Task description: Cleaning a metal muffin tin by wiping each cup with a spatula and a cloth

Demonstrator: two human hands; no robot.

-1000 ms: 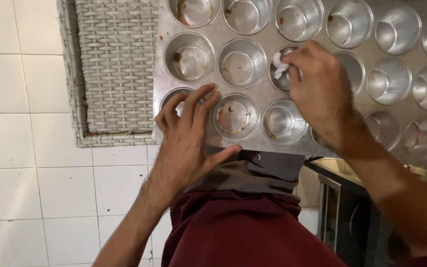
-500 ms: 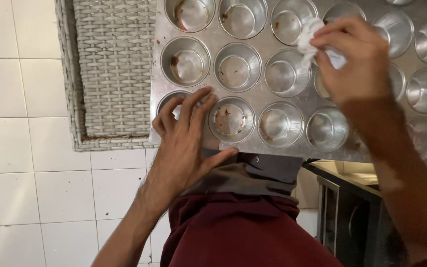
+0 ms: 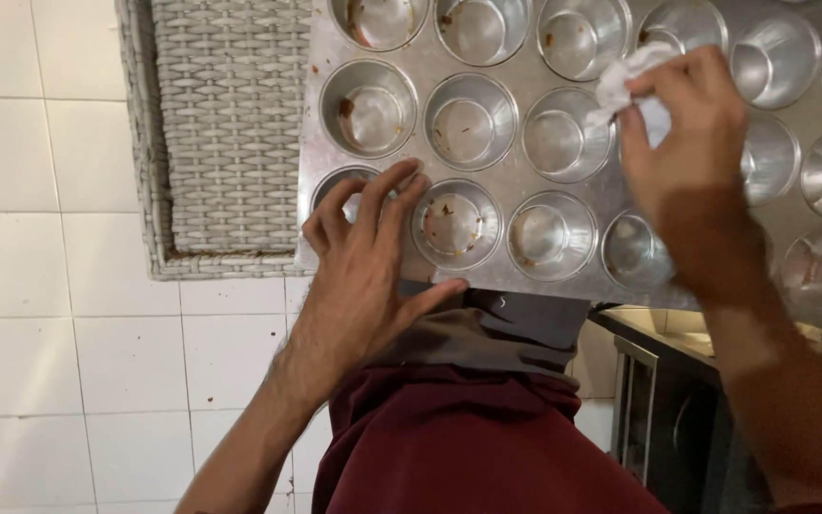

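Note:
A large silver muffin tray [image 3: 511, 152] with several round cups rests against my body, some cups flecked with brown crumbs. My left hand [image 3: 368, 262] lies spread on the tray's near left corner, fingers over a corner cup and thumb under the tray's edge. My right hand [image 3: 692, 157] pinches a crumpled white tissue [image 3: 625, 81] above a cup in the middle of the tray.
A grey woven basket [image 3: 225, 133] sits on the white tiled floor [image 3: 68, 324] to the left, partly under the tray. A dark metal appliance [image 3: 658, 419] stands at the lower right. My maroon garment [image 3: 468, 447] fills the bottom centre.
My right hand has lifted the tissue out of a lower middle cup and carried it up and right to a higher cup. The left hand has stayed in place.

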